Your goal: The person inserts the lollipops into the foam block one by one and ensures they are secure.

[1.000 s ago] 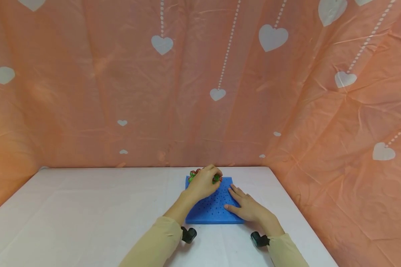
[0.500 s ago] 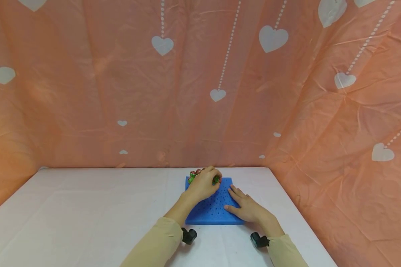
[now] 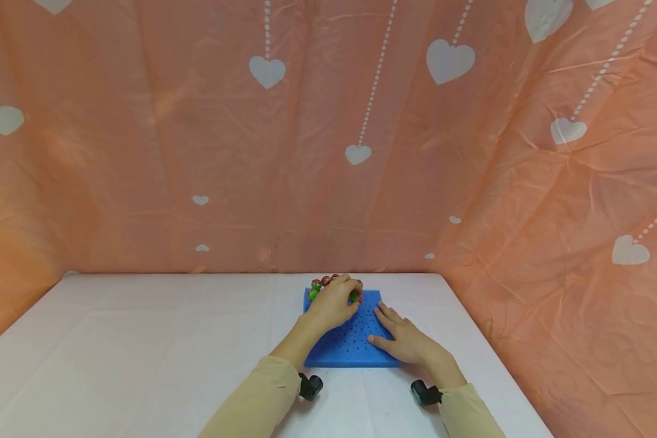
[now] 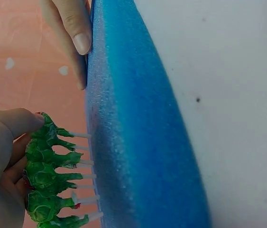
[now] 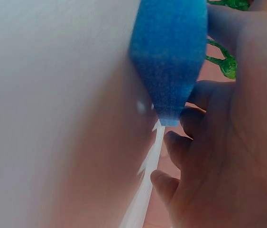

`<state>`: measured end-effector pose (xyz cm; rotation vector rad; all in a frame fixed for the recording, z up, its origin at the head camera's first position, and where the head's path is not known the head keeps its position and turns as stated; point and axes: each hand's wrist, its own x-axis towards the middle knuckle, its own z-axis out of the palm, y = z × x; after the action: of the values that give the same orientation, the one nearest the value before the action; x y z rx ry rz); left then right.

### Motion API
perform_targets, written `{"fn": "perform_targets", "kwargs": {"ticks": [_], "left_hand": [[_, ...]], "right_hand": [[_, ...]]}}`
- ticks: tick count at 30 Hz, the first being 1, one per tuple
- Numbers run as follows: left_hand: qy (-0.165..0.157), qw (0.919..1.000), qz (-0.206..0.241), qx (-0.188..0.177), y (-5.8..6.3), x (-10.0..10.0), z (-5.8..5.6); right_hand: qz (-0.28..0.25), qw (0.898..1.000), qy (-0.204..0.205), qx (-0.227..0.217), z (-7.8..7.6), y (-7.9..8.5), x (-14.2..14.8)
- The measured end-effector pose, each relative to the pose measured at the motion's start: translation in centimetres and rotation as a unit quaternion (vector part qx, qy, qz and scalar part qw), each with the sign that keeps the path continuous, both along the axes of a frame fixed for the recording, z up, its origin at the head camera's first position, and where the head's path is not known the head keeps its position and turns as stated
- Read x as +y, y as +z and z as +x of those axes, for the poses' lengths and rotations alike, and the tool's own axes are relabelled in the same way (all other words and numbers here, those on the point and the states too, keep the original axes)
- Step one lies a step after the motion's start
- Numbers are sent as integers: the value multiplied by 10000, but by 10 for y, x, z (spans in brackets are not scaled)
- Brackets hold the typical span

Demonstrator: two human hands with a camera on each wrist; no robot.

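Observation:
A blue foam board (image 3: 350, 337) dotted with small holes lies on the table. Along its far edge stand green and red wrapped lollipops (image 3: 313, 293), their white sticks in the foam. My left hand (image 3: 333, 304) reaches over the board and pinches the green lollipop (image 4: 48, 127) at the right end of the row, thumb on its wrapper. Part of the row is hidden behind that hand. My right hand (image 3: 407, 342) rests on the board's right side with its fingers spread; in the right wrist view several of its fingers extend past the board's edge.
A white cloth covers the table (image 3: 142, 347). Behind and at the right hangs an orange curtain (image 3: 317, 207) printed with white hearts. A black wrist camera (image 3: 309, 386) sits on the left wrist, and another camera (image 3: 426, 393) on the right.
The left hand has drawn down and slightly left, and a little more of the lollipops shows beside its fingers. The right hand and the board have stayed in place.

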<state>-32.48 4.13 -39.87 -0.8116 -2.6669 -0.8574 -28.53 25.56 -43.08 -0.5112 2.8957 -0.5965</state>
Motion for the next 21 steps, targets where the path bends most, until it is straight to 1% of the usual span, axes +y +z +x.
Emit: {"fn": "perform_targets", "kwargs": {"ticks": [12,16,21], "left_hand": [[12,10000,4,-62,-1,0,0],[-5,10000,-63,-12,-2,0,1],[-57,9998,-99,134,-4,0,3]], "right_hand": [[-83,10000,39,-12,3,1,1],[-62,10000,18,-45,3,-1,1],[-82,9999,72,-13,4,0,3]]}}
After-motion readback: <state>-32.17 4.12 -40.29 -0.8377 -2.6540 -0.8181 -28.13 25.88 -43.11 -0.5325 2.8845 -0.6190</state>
